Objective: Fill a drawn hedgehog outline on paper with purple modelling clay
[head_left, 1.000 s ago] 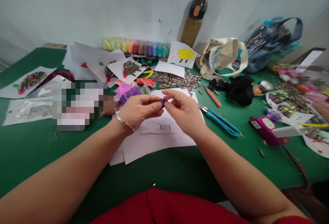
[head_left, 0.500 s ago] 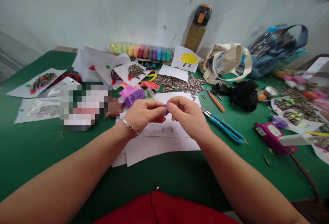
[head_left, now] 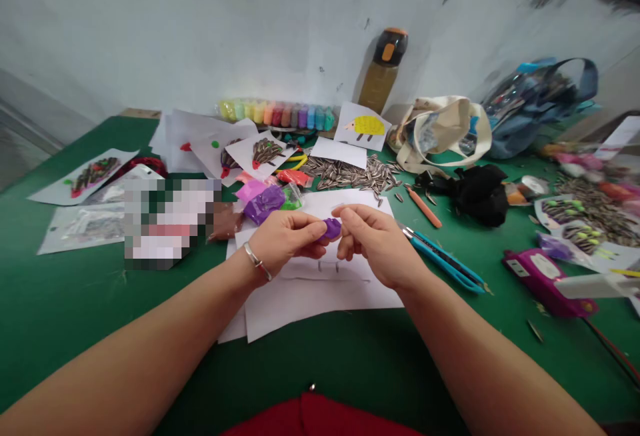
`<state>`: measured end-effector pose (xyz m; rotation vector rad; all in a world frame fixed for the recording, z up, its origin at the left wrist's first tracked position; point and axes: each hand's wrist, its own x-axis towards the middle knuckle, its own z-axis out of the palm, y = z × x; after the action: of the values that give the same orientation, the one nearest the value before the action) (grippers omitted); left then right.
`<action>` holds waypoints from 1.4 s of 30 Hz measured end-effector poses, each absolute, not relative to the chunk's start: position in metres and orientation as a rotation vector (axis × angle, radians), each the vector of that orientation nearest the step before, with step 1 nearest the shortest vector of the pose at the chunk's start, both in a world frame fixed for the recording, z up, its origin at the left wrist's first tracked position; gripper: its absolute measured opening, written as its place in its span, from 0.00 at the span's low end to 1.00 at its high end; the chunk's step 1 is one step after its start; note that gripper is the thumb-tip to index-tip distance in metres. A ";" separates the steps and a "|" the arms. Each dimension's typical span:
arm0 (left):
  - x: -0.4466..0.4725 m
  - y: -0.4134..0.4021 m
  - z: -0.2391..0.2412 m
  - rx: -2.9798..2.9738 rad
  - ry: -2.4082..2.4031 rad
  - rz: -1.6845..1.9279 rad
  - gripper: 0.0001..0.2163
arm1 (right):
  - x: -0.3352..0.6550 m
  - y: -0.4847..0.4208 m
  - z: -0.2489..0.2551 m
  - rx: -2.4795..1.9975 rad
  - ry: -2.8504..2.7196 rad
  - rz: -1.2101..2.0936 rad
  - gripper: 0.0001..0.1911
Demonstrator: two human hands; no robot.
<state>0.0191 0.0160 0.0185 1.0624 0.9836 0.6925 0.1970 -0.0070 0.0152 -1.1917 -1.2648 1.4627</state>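
Note:
My left hand (head_left: 295, 236) pinches a lump of purple modelling clay (head_left: 331, 228) between thumb and fingers. Right beside the lump is my right hand (head_left: 373, 239), its fingers curled and its thumb against them; whatever they may hold is hidden. Under both hands lies white paper (head_left: 320, 299) with a pencil drawing, mostly covered by the hands; two short leg-like strokes show. Just beyond my left hand is a bag of purple clay (head_left: 264, 204), next to a green packet (head_left: 291, 197).
A pile of sunflower seeds (head_left: 345, 173) lies behind the paper. To the right are an orange tool (head_left: 424, 207), a blue cutter (head_left: 445, 259), a black cloth item (head_left: 479, 195) and a magenta device (head_left: 547, 283). A bottle (head_left: 383, 69) stands by the wall; seed-covered pictures (head_left: 95, 176) lie left.
My hands have come slightly apart, and more of the purple clay shows in my left fingers. My right fingers have drawn back from it. The whole view has shifted a little.

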 end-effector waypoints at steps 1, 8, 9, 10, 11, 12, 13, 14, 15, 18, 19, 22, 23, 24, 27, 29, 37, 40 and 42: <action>0.019 0.016 0.018 1.052 0.976 0.697 0.15 | 0.197 -0.007 0.015 -1.202 -1.237 1.477 0.17; 0.019 0.017 0.016 1.032 0.952 0.706 0.16 | 0.200 -0.005 0.011 -1.246 -1.258 1.562 0.17; 0.018 0.018 0.016 1.032 0.958 0.703 0.16 | 0.200 -0.005 0.011 -1.248 -1.272 1.568 0.16; 0.017 0.018 0.015 1.038 0.963 0.698 0.16 | 0.200 -0.005 0.011 -1.251 -1.291 1.567 0.15; 0.017 0.018 0.015 1.050 0.970 0.692 0.15 | 0.200 -0.005 0.011 -1.260 -1.315 1.557 0.14; 0.017 0.018 0.014 1.067 0.976 0.686 0.15 | 0.199 -0.006 0.011 -1.273 -1.343 1.540 0.12; 0.017 0.018 0.014 1.087 0.981 0.678 0.15 | 0.198 -0.006 0.012 -1.288 -1.375 1.517 0.11; 0.018 0.018 0.014 1.105 0.986 0.672 0.14 | 0.197 -0.007 0.013 -1.306 -1.410 1.492 0.10; 0.019 0.017 0.014 1.118 0.991 0.670 0.14 | 0.196 -0.008 0.014 -1.326 -1.444 1.468 0.09; 0.022 0.016 0.017 1.165 1.033 0.691 0.11 | 0.194 -0.010 0.016 -1.365 -1.499 1.415 0.09; 0.022 0.016 0.019 1.195 1.058 0.702 0.09 | 0.195 -0.011 0.016 -1.366 -1.497 1.410 0.09; 0.022 0.015 0.024 1.310 1.108 0.735 0.07 | 0.197 -0.010 0.017 -1.347 -1.459 1.429 0.10; 0.022 0.014 0.026 1.339 1.111 0.749 0.06 | 0.198 -0.010 0.017 -1.341 -1.444 1.442 0.11; 0.021 0.014 0.027 1.362 1.111 0.762 0.07 | 0.199 -0.010 0.017 -1.336 -1.432 1.455 0.13; 0.021 0.013 0.028 1.411 1.115 0.752 0.07 | 0.199 -0.011 0.020 -1.321 -1.435 1.477 0.16; 0.022 0.012 0.027 1.417 1.117 0.724 0.08 | 0.197 -0.012 0.022 -1.339 -1.460 1.458 0.15; 0.022 0.012 0.015 1.086 0.894 0.699 0.17 | 0.199 -0.012 0.021 -1.317 -1.420 1.458 0.15; 0.020 0.012 0.016 1.097 0.885 0.699 0.16 | 0.202 -0.010 0.018 -1.290 -1.392 1.494 0.17; 0.020 0.012 0.018 1.115 0.909 0.697 0.16 | 0.204 -0.009 0.018 -1.318 -1.412 1.466 0.20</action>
<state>0.0196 0.0118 0.0180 1.1146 0.9090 0.6973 0.2040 -0.0089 0.0181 -1.3179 -1.4120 1.4657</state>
